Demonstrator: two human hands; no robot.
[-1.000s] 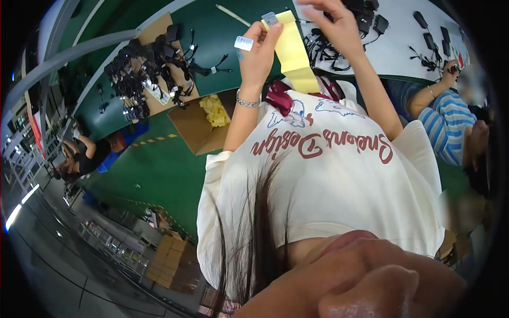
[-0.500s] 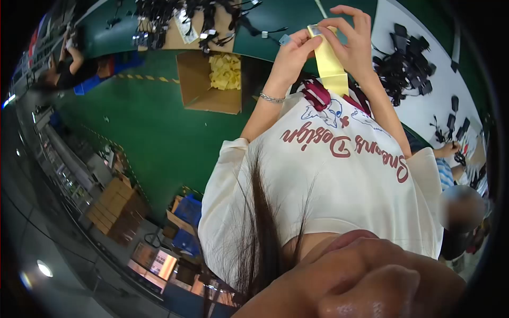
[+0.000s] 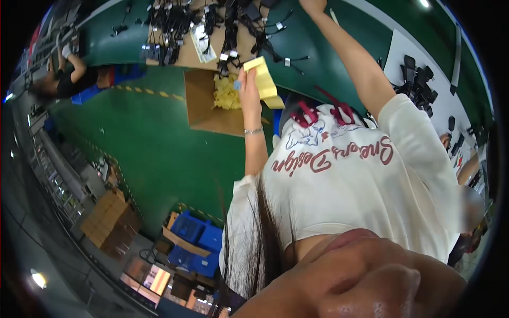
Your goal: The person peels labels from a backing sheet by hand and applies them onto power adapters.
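Note:
My left hand (image 3: 248, 91) is closed on a folded yellow paper strip (image 3: 261, 79), which hangs out to its right. A small pale blue piece sticks to the side of this hand, and a silver bracelet circles the wrist. Beside the hand is a cardboard box (image 3: 199, 108) with crumpled yellow paper (image 3: 226, 93) inside. My right hand (image 3: 314, 5) reaches over the green table (image 3: 323, 58) at the top edge. Its fingers are cut off by the frame, so what it holds is hidden. A pale stick (image 3: 334, 17) lies near it.
Black adapters and cables (image 3: 172, 24) lie on a cardboard sheet at the upper left, with more (image 3: 416, 85) on a white surface (image 3: 395, 61) at right. A person (image 3: 79, 74) is at far left. Another person's hand (image 3: 446, 140) shows at right. Blue bins (image 3: 193, 238) stand on the floor.
My hands have moved apart. The right hand let go of the yellow strip and went up to the top edge. My left hand moved left and down with the strip, towards the box.

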